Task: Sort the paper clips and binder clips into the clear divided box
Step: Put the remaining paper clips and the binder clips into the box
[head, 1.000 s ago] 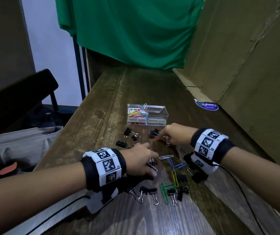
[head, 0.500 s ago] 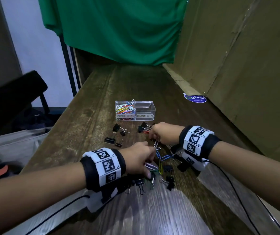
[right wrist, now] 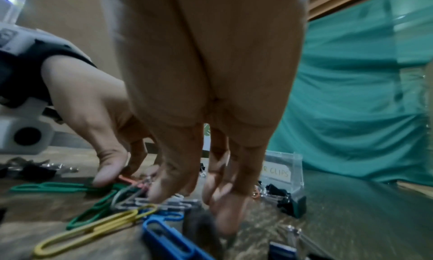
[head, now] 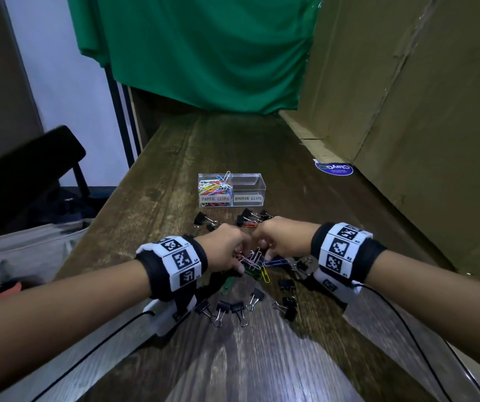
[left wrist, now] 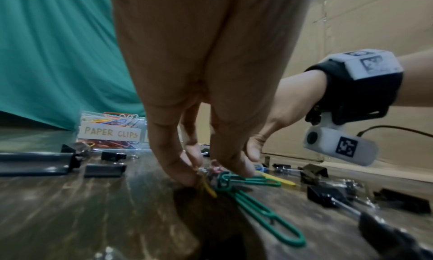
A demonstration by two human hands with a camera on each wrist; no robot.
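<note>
The clear divided box (head: pixel 247 185) stands mid-table; its left half, labelled PAPER CLIPS (left wrist: pixel 110 132), holds coloured clips, and its right half looks empty. Both hands meet over a bunch of paper clips (head: pixel 252 260) nearer me. My left hand (head: pixel 241 265) (left wrist: pixel 211 173) has its fingers curled down and pinches clips in the bunch. My right hand (head: pixel 263 250) (right wrist: pixel 187 199) pinches the silver clips (right wrist: pixel 138 199) from the other side. Green (left wrist: pixel 264 214), yellow (right wrist: pixel 93 232) and blue (right wrist: pixel 168 243) paper clips lie by the fingertips. Black binder clips (head: pixel 234 309) lie in front, more (head: pixel 250 219) by the box.
A cardboard wall (head: pixel 407 111) runs along the table's right side, with a blue sticker (head: pixel 336 169) at its foot. Green cloth (head: pixel 204 53) hangs at the far end. Off the left edge are a black chair (head: pixel 24 169) and a grey bag (head: pixel 24 250).
My right hand came back from the binder clips near the box with a silver clip and met the left hand. The loose paper clips are now bunched between the two hands.
</note>
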